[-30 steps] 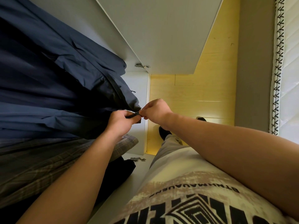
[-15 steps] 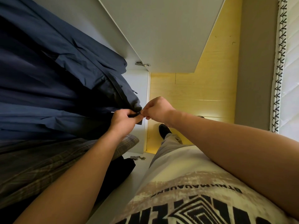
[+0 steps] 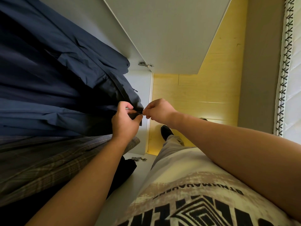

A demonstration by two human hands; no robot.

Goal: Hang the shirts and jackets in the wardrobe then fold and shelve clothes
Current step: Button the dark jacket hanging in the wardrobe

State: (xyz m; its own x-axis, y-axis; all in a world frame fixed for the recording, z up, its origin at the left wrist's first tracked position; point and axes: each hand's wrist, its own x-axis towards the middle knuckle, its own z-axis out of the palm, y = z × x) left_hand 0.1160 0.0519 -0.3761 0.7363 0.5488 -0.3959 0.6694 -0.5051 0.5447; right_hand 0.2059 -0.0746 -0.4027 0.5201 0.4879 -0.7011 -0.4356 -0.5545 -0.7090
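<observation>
Our left hand (image 3: 125, 122) grips the bottom corner of the navy jacket (image 3: 65, 75), fingers curled round the cloth. Our right hand (image 3: 158, 110) pinches the zipper (image 3: 140, 112) at that hem. The jacket hangs inside the wardrobe (image 3: 140, 82), just beside a plaid shirt (image 3: 48, 162). The white door (image 3: 171, 30) stands open above the wooden floor (image 3: 195, 92).

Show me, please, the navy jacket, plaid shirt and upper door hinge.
navy jacket (image 3: 65, 70): head view, front panel.
plaid shirt (image 3: 57, 160): head view, hanging body.
upper door hinge (image 3: 145, 64): head view, metal arm.
</observation>
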